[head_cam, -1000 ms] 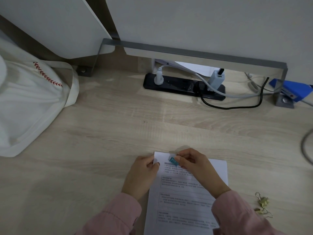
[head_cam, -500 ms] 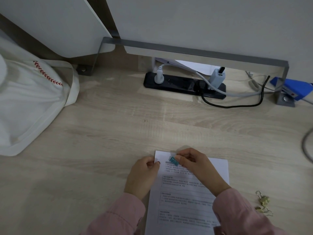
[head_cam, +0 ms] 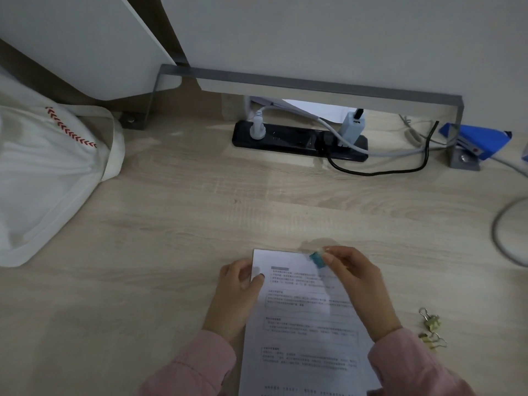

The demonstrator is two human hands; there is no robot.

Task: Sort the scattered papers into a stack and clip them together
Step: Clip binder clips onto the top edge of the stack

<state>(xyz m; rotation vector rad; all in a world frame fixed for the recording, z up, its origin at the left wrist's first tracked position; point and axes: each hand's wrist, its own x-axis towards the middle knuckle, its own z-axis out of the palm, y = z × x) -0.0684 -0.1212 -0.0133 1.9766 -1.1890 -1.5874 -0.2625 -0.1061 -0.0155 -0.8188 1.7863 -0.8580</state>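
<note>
Papers (head_cam: pixel 303 324): one squared stack of printed sheets, lying flat on the tabletop at the lower centre of the frame, its top edge towards the middle of the picture and its lower end running out of the bottom.
Clip (head_cam: pixel 316 258): small and teal, at the top edge of the stack, right of its middle; blurred, so I cannot tell whether it bites the sheets.
Left hand (head_cam: pixel 237 292): at the stack's left edge near the upper left corner; grip closed on the sheets, thumb on top and fingers curled at the edge.
Right hand (head_cam: pixel 357 284): over the stack's upper right part; grip narrow, thumb and forefinger pinching the teal clip.
Sleeves (head_cam: pixel 200 367): pink, at the bottom of the frame.
Tabletop (head_cam: pixel 171 238): pale wood grain.
Spare clips (head_cam: pixel 431 328): yellow, with wire handles, at the lower right, apart from the stack.
Power strip (head_cam: pixel 297 141): black, upper centre, with plugs and cables in it.
Bag (head_cam: pixel 43 172): white cloth with red stitching, at the left.
Stapler (head_cam: pixel 480 141): blue, upper right.
</note>
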